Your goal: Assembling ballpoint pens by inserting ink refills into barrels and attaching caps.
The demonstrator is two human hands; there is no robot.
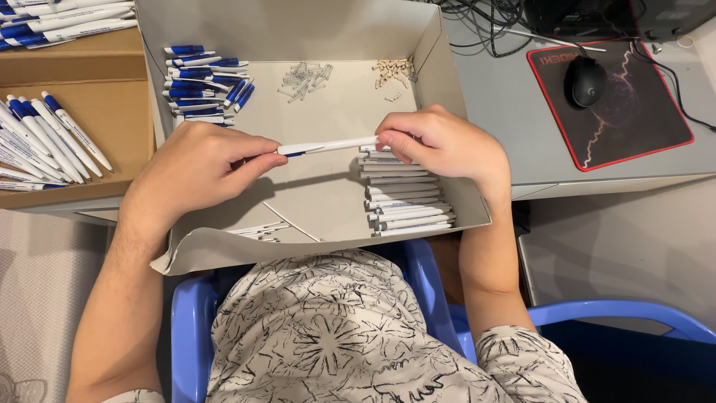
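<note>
Grey desk surface is carrying a shallow white cardboard box [313, 30], and over that box both hands are working on one white pen [328, 145]. The left hand [198, 168] is pinching the pen's blue-tipped end between thumb and forefinger, its other fingers curling loosely inward. The right hand [440, 142] is closing around the opposite end, fingertips bent down onto the barrel, so the pen is hanging level between the two hands above the box floor. Just beneath the right hand a stack of white pen barrels [406, 198] is lying in the box. Blue-and-white pen parts [203, 82] are sitting in the far left corner, with small metal springs [304, 78] and a few tan bits [393, 71] near the back wall. Finished blue-and-white pens [45, 142] are resting in a brown box on the left, and a black mouse [588, 80] is sitting on a red-edged pad [641, 119] on the right.
</note>
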